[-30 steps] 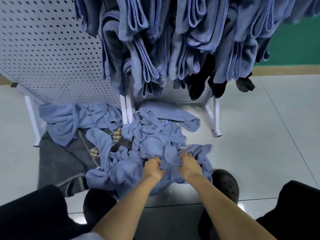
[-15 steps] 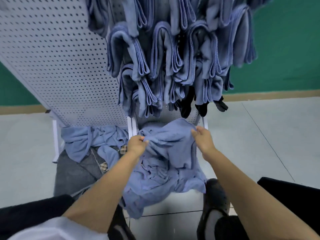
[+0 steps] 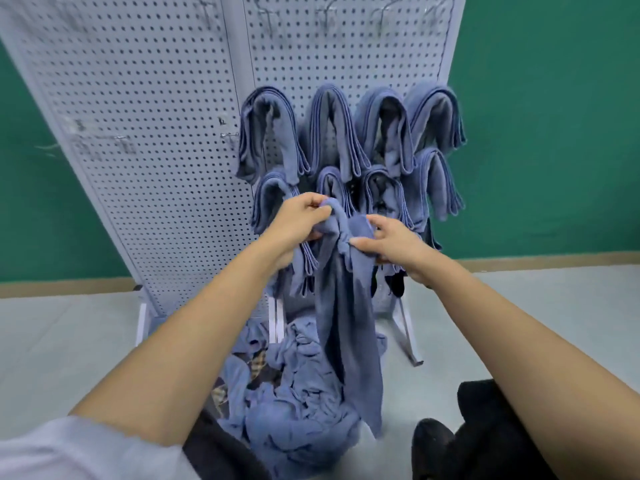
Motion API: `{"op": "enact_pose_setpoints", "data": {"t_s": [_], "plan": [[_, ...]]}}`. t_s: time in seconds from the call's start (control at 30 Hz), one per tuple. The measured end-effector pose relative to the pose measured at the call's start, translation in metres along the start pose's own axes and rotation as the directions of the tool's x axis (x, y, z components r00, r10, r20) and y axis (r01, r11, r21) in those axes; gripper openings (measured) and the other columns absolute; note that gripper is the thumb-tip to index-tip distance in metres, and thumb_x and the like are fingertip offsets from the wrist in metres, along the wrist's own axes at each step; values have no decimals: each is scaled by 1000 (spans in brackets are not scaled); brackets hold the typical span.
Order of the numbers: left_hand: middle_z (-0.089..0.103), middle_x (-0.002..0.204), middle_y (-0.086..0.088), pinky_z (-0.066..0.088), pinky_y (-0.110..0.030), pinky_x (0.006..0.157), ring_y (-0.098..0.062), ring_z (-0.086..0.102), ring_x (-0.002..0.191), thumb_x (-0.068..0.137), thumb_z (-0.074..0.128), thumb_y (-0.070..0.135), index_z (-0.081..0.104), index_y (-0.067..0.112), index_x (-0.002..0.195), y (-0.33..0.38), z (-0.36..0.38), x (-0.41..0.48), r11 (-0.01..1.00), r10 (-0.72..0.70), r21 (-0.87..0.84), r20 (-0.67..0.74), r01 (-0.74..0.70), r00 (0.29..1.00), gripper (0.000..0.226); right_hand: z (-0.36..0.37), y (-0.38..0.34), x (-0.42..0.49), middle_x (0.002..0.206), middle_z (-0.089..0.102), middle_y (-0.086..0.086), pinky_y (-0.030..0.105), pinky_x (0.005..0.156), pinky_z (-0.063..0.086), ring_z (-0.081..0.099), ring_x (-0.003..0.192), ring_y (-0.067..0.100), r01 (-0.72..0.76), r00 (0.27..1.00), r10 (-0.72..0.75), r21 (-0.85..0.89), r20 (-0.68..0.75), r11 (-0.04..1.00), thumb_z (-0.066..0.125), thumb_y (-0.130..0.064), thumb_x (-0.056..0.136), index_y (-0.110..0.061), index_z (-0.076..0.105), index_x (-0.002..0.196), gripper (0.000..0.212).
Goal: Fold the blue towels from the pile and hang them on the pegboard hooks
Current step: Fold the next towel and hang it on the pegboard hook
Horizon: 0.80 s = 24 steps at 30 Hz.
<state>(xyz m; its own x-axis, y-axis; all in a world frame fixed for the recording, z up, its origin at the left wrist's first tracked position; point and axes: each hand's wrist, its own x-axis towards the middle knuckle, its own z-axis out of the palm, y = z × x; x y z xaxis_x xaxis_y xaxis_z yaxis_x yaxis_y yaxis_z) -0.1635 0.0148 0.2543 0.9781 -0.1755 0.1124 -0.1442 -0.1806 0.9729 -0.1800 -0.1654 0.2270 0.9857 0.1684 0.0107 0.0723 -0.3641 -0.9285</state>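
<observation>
both hands hold one blue towel (image 3: 346,323) up above the floor pile (image 3: 294,403), in front of the pegboard (image 3: 156,133).
near: black shoe (image 3: 431,441) at bottom right beside the pile of crumpled blue towels on the grey floor (image 3: 69,341), a plaid cloth (image 3: 258,362) showing in it. left hand (image 3: 298,223) grips the towel's bunched top, right hand (image 3: 391,244) pinches it just beside, thumb on the cloth. half a second ago the hands were lower and apart with the towel spread just over the pile; now they are raised and close together. the towel hangs as a long twisted rope, its tail reaching the pile. behind it, folded towels (image 3: 329,133) hang in two rows on the board's right panel; the left panel is bare, green wall (image 3: 554,133) beyond.
</observation>
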Motion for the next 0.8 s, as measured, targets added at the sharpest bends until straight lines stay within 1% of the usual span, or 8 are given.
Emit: {"op": "enact_pose_setpoints", "data": {"t_s": [0.07,0.2,0.27,0.37,0.5,0.6,0.7,0.8], "plan": [[61,82,1,47,-17,61,-10,55,72,98,51,13,64,21,93,1,4,0,998,27,-59,39,-24,999,16,7,-4,-2,64,64,-15,16,55,43,58,59,2,55,998,-54,-43,40,998,62,-13,92,-16,63,96,5],[68,104,-1,49,-19,70,-12,63,90,92,62,17,60,16,116,-27,0,1,993,0,-116,66,7,998,24,5,-4,0,45,54,-20,7,46,35,48,42,-6,117,992,-117,5,-40,993,57,-9,95,-11,60,84,12],[61,120,-2,51,-26,85,-12,60,103,86,70,24,50,18,129,-40,-4,1,989,-118,-67,144,129,982,48,2,-6,2,60,64,-18,8,51,42,57,53,-7,112,991,-105,75,-88,991,57,-12,95,-9,62,97,6],[60,124,4,46,-34,102,-11,58,113,81,74,24,41,21,137,-51,-4,-2,976,-216,29,280,217,935,65,-4,-12,10,95,72,2,24,71,53,68,84,12,106,986,-63,288,-156,952,58,-16,94,-11,62,112,19],[67,117,7,48,-38,98,-16,62,110,83,73,27,56,22,126,-59,14,-11,962,-256,203,419,185,871,47,-4,-17,16,95,71,6,42,89,51,66,90,22,145,980,-61,467,-191,872,57,-17,95,-15,63,103,10],[70,111,-8,52,-35,94,-22,66,102,91,64,18,62,6,115,-59,26,-14,956,-262,219,354,193,898,27,-2,-13,19,96,69,9,40,86,50,63,89,24,151,978,-49,517,-205,843,55,-15,96,-12,62,106,13],[70,103,-12,51,-38,91,-24,67,95,92,61,13,62,2,112,-54,26,-13,960,-272,11,289,281,918,22,-3,-4,15,90,60,8,25,72,51,55,80,18,88,983,11,524,-183,847,56,-19,96,-10,53,123,29],[65,67,-3,53,-30,72,-12,61,60,92,61,12,61,4,95,-45,19,-7,890,-276,-322,185,323,943,8,-5,5,5,96,62,8,30,90,54,60,83,14,-21,989,72,363,-129,932,58,-29,94,-7,57,107,25]]}}
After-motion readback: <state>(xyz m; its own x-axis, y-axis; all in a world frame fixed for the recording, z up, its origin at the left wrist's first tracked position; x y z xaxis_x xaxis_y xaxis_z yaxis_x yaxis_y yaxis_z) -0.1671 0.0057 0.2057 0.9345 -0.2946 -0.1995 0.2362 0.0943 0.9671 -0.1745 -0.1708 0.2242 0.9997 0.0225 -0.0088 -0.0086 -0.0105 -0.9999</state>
